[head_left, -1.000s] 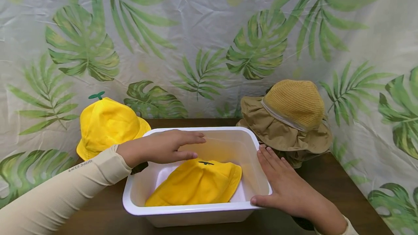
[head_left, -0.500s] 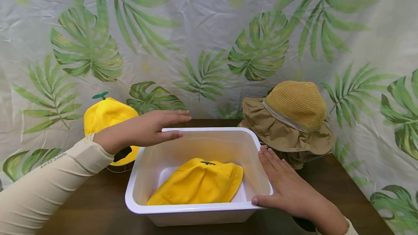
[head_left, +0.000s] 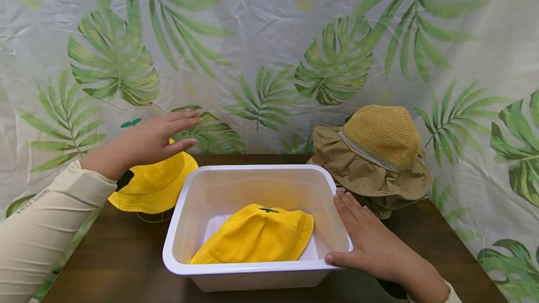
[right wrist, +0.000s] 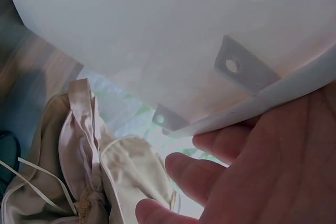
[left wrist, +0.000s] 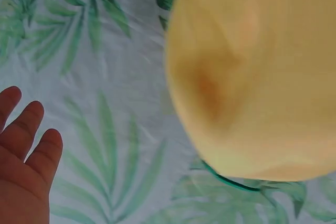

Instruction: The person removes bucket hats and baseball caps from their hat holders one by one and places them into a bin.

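Observation:
My left hand (head_left: 145, 139) is raised in front of a yellow hat (head_left: 162, 183) at the left, fingers straight and holding nothing. It covers much of the crown; a green sprout shows above. In the left wrist view this hat (left wrist: 252, 77) looms large and blurred, apart from the fingers. A white plastic tub (head_left: 252, 268) stands mid-table, and a second yellow hat (head_left: 261, 237) with a green sprout lies slumped inside. My right hand (head_left: 370, 242) rests at the tub's right rim, thumb on the front corner. The right wrist view shows its straight fingers (right wrist: 197, 174) beside the outer wall.
A mustard knitted hat (head_left: 381, 134) sits on a tan wide-brimmed hat (head_left: 379, 181) at the back right, close to the tub. Behind the dark wooden table (head_left: 122, 256) hangs a leaf-print cloth (head_left: 261, 27). A thin wire ring (head_left: 153, 219) shows under the left hat.
My left hand has moved from over the tub leftward and up to the yellow hat at the left. The right hand has stayed at the tub's rim.

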`<state>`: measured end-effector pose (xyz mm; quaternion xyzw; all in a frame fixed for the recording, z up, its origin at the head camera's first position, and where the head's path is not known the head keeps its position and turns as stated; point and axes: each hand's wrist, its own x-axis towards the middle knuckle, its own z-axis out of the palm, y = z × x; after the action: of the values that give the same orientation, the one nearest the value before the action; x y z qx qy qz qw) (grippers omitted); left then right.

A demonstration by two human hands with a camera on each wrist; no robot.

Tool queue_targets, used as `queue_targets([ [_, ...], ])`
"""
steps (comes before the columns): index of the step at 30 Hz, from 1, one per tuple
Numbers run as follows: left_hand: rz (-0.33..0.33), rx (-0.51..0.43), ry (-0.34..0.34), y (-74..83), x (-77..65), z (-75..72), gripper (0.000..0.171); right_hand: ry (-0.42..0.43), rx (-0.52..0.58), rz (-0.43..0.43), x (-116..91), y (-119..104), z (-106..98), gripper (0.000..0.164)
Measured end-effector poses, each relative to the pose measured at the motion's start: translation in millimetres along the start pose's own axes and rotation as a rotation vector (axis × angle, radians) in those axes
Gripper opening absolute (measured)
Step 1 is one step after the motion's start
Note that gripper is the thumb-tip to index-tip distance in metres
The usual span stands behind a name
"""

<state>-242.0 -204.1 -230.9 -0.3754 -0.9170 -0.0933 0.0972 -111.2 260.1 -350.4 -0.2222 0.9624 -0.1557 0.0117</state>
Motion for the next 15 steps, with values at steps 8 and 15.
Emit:
queue_targets([
  [8, -0.123, -0.005, 0.031, -40.1, -16.8, 3.4, 0.056, 0.007, -0.010, -0.002, 0.2, 0.4, 0.6, 0.113],
  [15, -0.280, -0.049, 0.022, -67.5, -32.4, 10.9, 0.064, 0.000, -0.006, 0.000, 0.2, -0.5, 0.5, 0.112],
])
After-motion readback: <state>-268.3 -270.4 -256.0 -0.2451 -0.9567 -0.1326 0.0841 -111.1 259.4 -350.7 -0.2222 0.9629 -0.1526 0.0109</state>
